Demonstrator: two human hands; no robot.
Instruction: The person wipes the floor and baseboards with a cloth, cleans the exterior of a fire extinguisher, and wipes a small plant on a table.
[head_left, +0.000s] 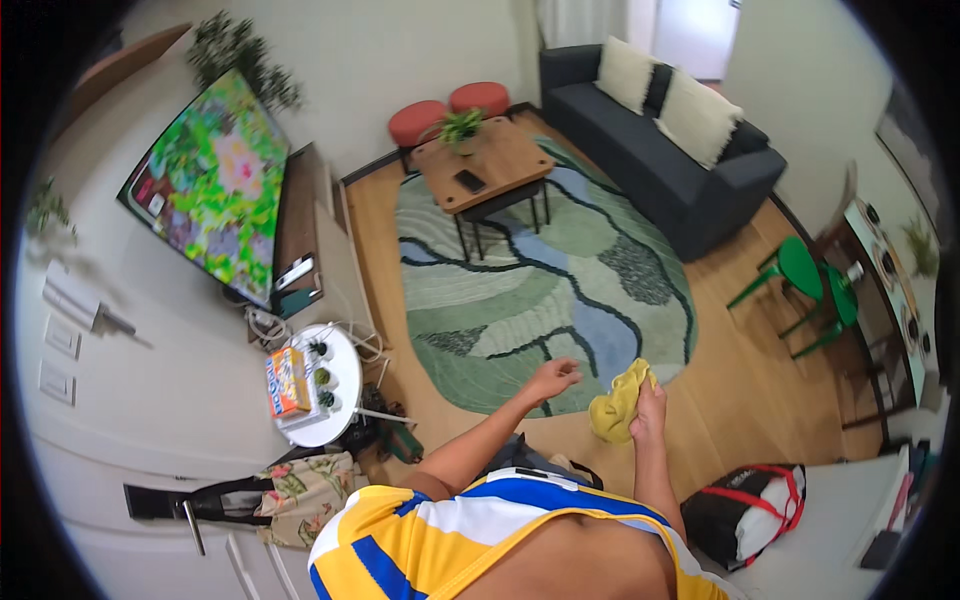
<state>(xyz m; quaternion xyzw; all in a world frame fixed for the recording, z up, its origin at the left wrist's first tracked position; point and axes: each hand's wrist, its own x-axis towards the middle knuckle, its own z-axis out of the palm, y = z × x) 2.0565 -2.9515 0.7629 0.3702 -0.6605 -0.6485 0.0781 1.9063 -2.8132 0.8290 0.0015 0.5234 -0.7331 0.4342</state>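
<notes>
A crumpled yellow cloth (616, 411) hangs from my right hand (649, 412), its fingers closed on the cloth's right side. To the left of it, my left hand (556, 379) is held in the air with bent fingers, nothing in it and apart from the cloth. Both hands are above the near end of a green, blue and cream patterned rug (517, 315).
Ahead stands a wooden coffee table (510, 161) with a potted plant (461, 129) and a phone (470, 181). A dark sofa (622, 142) is beyond. Left is a white round side table (346, 375); green stools (799, 266) stand right, a black-and-red bag (739, 517) near right.
</notes>
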